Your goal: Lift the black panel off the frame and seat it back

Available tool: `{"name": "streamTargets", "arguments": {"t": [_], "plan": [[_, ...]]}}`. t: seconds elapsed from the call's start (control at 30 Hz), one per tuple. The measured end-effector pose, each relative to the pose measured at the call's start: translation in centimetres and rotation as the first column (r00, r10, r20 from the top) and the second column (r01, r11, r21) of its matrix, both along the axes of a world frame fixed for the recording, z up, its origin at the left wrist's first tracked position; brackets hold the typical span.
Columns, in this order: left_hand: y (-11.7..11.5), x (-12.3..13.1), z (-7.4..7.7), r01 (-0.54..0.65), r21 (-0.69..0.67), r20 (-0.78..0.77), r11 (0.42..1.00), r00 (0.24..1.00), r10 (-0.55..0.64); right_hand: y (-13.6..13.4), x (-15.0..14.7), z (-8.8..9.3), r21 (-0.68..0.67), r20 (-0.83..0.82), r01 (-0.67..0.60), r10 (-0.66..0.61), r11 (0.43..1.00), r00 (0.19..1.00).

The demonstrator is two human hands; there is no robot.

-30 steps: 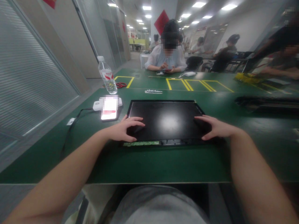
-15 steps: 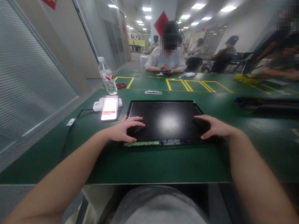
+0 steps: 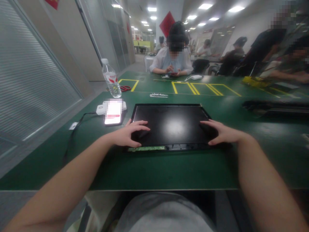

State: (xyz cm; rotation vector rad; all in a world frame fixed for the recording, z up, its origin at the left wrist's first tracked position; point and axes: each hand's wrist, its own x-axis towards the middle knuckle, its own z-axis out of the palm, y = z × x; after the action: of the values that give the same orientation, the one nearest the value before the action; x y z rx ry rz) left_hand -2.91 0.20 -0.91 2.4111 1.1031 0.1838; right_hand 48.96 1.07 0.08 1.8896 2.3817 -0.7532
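Note:
A black display panel [image 3: 166, 120] lies flat on the green table in front of me, with a bright reflection on its screen. Along its near edge runs a strip of green circuit board [image 3: 147, 149]. My left hand [image 3: 129, 132] rests at the panel's left side, fingers spread and thumb near the lower left corner. At the opposite side, my right hand [image 3: 223, 131] has its fingers apart over the right edge, thumb near the lower right corner. Neither hand is wrapped round the panel. The undersides of both hands are hidden.
A water bottle [image 3: 111, 79], a lit phone [image 3: 113, 112] and a black cable [image 3: 74, 130] are on the left. Red-handled scissors [image 3: 125, 88] lie behind the bottle. Small white pieces [image 3: 158, 95] sit beyond the panel. Long dark parts [image 3: 277, 109] lie right. A person [image 3: 172, 61] sits opposite.
My hands and the panel stay practically where they were. In the right background, a person in dark clothing has shifted position.

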Motion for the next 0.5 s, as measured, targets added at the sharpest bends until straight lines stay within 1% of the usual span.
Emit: {"name": "streamTargets", "arguments": {"t": [0.17, 0.3, 0.5], "plan": [[-0.04, 0.06, 0.01, -0.004, -0.005, 0.008, 1.000, 1.000, 0.004, 0.31, 0.29, -0.52, 0.045, -0.042, 0.012, -0.010, 0.999, 0.999], [-0.04, -0.03, 0.02, -0.010, -0.013, 0.011, 1.000, 1.000, 0.010, 0.54, 0.45, -0.87, 0.099, -0.068, -0.012, 0.018, 0.995, 0.997], [-0.08, 0.02, 0.16, -0.002, -0.008, 0.008, 1.000, 1.000, 0.002, 0.41, 0.39, -0.84, 0.114, -0.079, -0.005, 0.015, 0.993, 0.997]]}}
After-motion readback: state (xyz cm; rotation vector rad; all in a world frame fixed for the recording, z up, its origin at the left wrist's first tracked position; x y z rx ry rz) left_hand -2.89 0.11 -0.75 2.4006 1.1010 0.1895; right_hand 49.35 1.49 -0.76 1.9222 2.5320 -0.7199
